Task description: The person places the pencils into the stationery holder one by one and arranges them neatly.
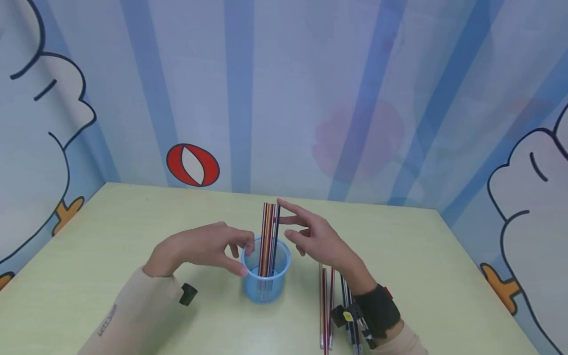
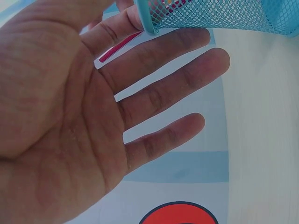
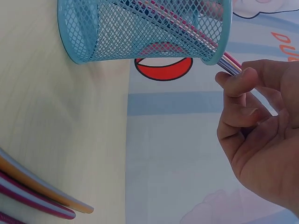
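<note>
A light-blue mesh pencil cup (image 1: 265, 291) stands on the table with a bundle of slim striped pencils (image 1: 268, 231) upright in it. At its left rim, my left hand (image 1: 199, 249) pinches the edge, thumb outside and bent index finger over it. The left wrist view shows the other fingers (image 2: 163, 98) stretched out beside the cup's rim (image 2: 145, 18). My right hand (image 1: 321, 241) touches the tops of the pencils from the right with extended fingertips, its thumb apart. In the right wrist view that hand (image 3: 261, 121) is at the pencil ends (image 3: 230, 64) beyond the rim.
More striped pencils (image 1: 326, 310) lie right of the cup, with a darker group (image 1: 350, 315) partly under the right forearm. The pale table (image 1: 133, 212) ends at a blue striped backdrop (image 1: 284, 98) carrying cartoon drawings.
</note>
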`<state>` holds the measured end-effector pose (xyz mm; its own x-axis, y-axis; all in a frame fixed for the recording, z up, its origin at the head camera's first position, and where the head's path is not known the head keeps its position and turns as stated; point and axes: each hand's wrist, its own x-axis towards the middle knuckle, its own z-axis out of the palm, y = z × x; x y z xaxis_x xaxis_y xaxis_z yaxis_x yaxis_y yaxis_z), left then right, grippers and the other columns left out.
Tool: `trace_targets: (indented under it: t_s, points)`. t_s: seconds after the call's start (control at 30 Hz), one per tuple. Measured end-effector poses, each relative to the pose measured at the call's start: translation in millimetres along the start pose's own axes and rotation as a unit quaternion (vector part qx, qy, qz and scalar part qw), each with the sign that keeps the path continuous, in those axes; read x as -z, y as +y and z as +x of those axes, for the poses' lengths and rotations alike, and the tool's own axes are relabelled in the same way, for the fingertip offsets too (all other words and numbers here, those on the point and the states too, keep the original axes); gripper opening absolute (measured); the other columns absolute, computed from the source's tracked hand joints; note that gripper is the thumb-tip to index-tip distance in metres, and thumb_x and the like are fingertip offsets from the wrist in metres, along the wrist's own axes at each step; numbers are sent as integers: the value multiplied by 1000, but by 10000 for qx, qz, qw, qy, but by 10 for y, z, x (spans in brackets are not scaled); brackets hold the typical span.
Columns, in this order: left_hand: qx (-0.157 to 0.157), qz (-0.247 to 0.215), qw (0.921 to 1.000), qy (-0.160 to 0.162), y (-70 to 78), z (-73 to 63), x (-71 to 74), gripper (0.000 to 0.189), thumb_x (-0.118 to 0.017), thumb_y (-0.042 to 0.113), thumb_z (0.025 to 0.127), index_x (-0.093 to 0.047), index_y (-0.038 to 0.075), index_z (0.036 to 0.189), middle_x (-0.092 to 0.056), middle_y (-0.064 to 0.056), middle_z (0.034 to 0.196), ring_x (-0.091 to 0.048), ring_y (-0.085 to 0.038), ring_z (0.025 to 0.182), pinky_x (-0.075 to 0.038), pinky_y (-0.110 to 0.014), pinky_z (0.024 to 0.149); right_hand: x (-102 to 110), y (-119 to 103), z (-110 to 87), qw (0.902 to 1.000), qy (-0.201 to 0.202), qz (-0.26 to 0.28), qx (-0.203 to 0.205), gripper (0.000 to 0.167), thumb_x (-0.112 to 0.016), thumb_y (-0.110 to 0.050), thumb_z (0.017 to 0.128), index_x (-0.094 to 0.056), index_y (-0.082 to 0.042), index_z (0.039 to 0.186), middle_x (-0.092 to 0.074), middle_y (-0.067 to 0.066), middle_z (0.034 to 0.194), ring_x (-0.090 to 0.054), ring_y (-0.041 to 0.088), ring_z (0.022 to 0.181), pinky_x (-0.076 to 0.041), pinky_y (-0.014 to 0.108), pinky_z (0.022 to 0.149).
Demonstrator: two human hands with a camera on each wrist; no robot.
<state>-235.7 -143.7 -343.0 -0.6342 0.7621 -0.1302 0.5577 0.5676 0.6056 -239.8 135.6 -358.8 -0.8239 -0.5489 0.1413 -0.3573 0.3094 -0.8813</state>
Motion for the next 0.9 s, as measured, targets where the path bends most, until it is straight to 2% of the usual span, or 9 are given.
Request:
trace_targets:
  t_s: [0.17,0.3,0.57,0.77,0.9]
  points:
    - [25,18,10000,-11,2,13,3,33,-78,38,87,-60,16,104,-70,1,112,-66,-20,101,-52,-34,81,76,-17,-25,9997,111,-212,-1,62,-56,-12,103,-35,-43,152,-62,1,135,-46,20,51,-47,31,54]
    - [15,35,10000,-17,-2,18,1,33,-78,37,87,-60,16,104,-70,1,111,-66,-20,101,-52,-34,81,186,-23,-59,9991,222,-356,-92,61,-57,-12,103,-35,-39,153,-65,3,130,-46,21,53,-46,31,53]
    - [87,14,10000,-24,0,0,-4,32,-78,38,87,-59,18,104,-70,3,110,-65,-24,104,-52,-34,80,415,25,-109,9954,211,-607,-717,53,-60,-14,101,-44,-26,150,-68,7,114,-44,19,58,-39,28,53]
    - [126,33,9999,-17,8,2,3,32,-79,37,87,-59,18,103,-70,3,112,-65,-26,105,-52,-34,79,539,145,-140,9912,137,-806,-1039,51,-63,-14,99,-47,-17,148,-67,13,110,-46,19,60,-41,30,57]
    - [97,37,9999,-18,6,4,2,33,-79,38,87,-59,17,104,-70,3,110,-66,-25,104,-52,-34,80,582,200,-171,9853,22,-1006,-1378,49,-64,-13,98,-50,-12,145,-65,14,109,-53,22,68,-44,34,62]
